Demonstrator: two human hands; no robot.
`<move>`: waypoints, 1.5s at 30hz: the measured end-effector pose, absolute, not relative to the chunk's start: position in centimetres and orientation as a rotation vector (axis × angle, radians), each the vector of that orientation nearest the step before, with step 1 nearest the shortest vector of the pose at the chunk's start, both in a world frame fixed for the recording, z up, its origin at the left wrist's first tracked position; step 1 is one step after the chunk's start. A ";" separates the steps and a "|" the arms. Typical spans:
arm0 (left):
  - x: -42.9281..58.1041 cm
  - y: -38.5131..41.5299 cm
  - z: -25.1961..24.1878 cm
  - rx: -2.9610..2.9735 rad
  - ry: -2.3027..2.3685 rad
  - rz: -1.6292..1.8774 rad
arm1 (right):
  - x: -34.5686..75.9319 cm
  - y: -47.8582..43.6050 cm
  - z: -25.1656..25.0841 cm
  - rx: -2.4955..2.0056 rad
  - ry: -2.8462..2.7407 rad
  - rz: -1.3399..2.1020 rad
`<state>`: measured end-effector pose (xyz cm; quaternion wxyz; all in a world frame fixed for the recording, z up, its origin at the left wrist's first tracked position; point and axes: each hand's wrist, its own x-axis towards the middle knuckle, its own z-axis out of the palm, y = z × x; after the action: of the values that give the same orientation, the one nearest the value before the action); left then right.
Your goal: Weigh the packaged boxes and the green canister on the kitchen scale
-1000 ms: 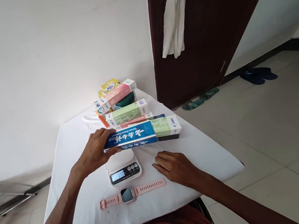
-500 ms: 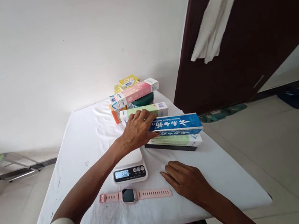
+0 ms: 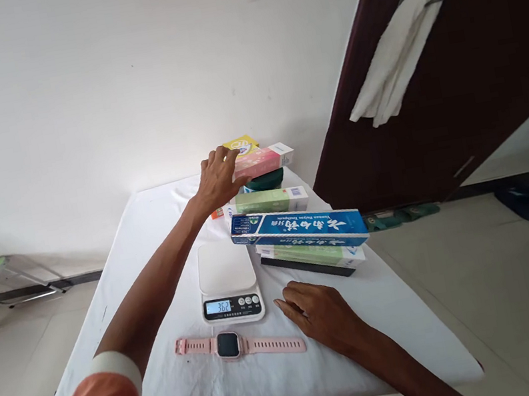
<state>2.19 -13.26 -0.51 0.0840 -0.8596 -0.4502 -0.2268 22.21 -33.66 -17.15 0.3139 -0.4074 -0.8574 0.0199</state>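
My left hand [image 3: 217, 179] reaches to the far end of the table, its fingers spread over a pink box [image 3: 265, 158] that tops a pile of small boxes. A blue toothpaste box [image 3: 299, 224] lies free on a green box [image 3: 312, 254] and a dark flat box, to the right of a small white scale [image 3: 228, 280] with a lit display. My right hand [image 3: 317, 314] rests palm down on the white tablecloth [image 3: 150, 244], fingers slightly curled, holding nothing. A pink smartwatch [image 3: 238, 345] lies in front of the scale.
A light green box [image 3: 272, 201] and a dark green tin [image 3: 266, 181] sit in the far pile, with a yellow box [image 3: 241, 144] behind. A dark door [image 3: 479, 87] with a white towel [image 3: 398, 60] on its handle stands right. Slippers lie on the tiled floor.
My left hand set the blue box on the stack at the right, let go of it and moved on to the pink box at the far pile. The right hand stayed put.
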 end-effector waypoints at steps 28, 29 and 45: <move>-12.9 -31.6 -3.7 -2.936 -1.570 -0.552 | 22.3 -33.4 -19.0 -1.170 -2.174 -0.083; -12.6 -31.4 -4.5 -2.958 -1.569 -0.502 | 22.3 -33.4 -19.0 -1.170 -2.176 -0.094; -12.6 -29.3 -6.2 -2.814 -1.671 -0.708 | 22.2 -33.5 -18.9 -1.137 -2.168 -0.170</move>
<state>-12.63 -29.25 -6.24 -0.1031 -0.8359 -0.4963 -0.2104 22.24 -33.51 -18.87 0.3372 -0.4364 -0.8316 -0.0653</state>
